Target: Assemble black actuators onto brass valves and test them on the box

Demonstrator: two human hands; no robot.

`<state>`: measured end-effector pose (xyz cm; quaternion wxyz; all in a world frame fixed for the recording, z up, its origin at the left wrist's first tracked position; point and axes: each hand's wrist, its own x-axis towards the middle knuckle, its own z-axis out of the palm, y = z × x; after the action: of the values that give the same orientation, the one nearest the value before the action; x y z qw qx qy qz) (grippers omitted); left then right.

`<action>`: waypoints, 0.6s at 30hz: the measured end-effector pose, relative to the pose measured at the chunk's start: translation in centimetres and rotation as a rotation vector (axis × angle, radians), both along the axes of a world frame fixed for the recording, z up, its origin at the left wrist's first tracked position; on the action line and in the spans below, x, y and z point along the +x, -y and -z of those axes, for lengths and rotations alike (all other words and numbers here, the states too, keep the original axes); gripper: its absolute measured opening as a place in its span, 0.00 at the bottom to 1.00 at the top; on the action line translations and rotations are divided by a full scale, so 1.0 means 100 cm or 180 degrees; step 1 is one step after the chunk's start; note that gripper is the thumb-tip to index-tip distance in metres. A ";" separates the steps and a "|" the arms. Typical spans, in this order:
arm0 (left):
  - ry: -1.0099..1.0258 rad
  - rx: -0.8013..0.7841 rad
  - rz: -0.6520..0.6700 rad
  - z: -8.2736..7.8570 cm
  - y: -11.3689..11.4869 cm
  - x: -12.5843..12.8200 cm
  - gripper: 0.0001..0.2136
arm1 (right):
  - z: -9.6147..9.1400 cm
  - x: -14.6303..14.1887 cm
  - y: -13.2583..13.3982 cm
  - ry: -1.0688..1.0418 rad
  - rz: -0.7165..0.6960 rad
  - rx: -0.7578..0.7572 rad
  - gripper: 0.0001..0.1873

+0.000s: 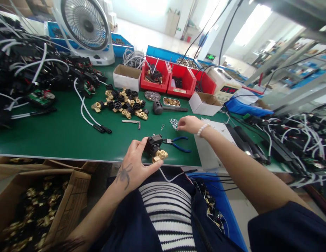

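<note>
My left hand (135,162) is closed around a valve (154,145) with a black housing and brass fittings, held over the table's front edge. A white cable (168,180) hangs below it. Farther back, my right hand (188,125) reaches down to a small pile of bent wire clips (174,123), its fingers pinched at the pile's edge. Whatever is between those fingertips is hidden. One loose clip (162,127) lies left of the pile. Blue-handled pliers (180,143) rest with spread handles between my hands.
Brass fittings with black caps (123,103) are heaped behind my left hand, near a black mallet (158,107) and a small metal tool (133,122). Red bins (181,78) and a white box (205,105) stand behind. Cabled units (34,77) crowd the left; a cardboard box (79,185) sits below.
</note>
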<state>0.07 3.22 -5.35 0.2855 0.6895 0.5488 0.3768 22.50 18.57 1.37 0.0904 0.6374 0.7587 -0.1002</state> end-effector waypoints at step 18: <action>0.0715 -0.0163 -0.0098 0.003 0.004 0.006 0.32 | 0.000 -0.025 0.011 -0.0573 0.0086 -0.0007 0.06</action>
<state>0.71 2.80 -5.69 0.3569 0.6268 0.5333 0.4419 19.95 17.50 1.34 0.0212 0.6358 0.7550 -0.1592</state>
